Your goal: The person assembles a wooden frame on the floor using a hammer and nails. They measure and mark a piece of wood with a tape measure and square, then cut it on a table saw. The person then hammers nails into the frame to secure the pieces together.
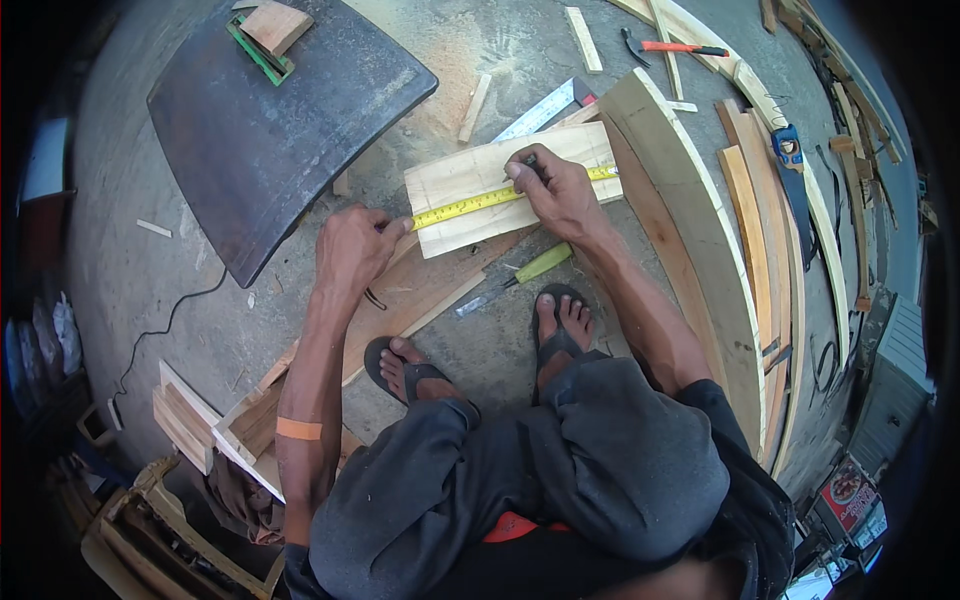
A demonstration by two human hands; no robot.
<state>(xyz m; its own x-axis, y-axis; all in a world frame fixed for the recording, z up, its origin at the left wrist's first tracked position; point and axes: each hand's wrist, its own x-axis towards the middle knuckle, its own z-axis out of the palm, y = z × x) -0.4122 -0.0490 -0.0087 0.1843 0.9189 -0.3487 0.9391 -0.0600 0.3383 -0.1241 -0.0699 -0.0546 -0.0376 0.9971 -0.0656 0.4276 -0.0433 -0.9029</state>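
A short, pale wooden board [450, 178] lies in front of my feet. Along its length runs the yellow blade of a tape measure [462, 207]. My left hand [352, 248] pinches the blade's end at the board's left edge. Over the right half of the board, my right hand [565, 197] is closed around a small dark marking tool [530, 160], perhaps a pencil, its tip mostly hidden by the fingers. The blade passes beneath this hand and reaches the board's right end. A screwdriver-like tool with a green handle [545, 262] lies just below the board.
A dark tabletop panel [300, 110] at the upper left carries a green tool [258, 50] and a wood block [275, 25]. Beyond the board lies a square [540, 110]. A hammer [680, 47], long curved planks [690, 190] and a handsaw [790, 150] lie to the right.
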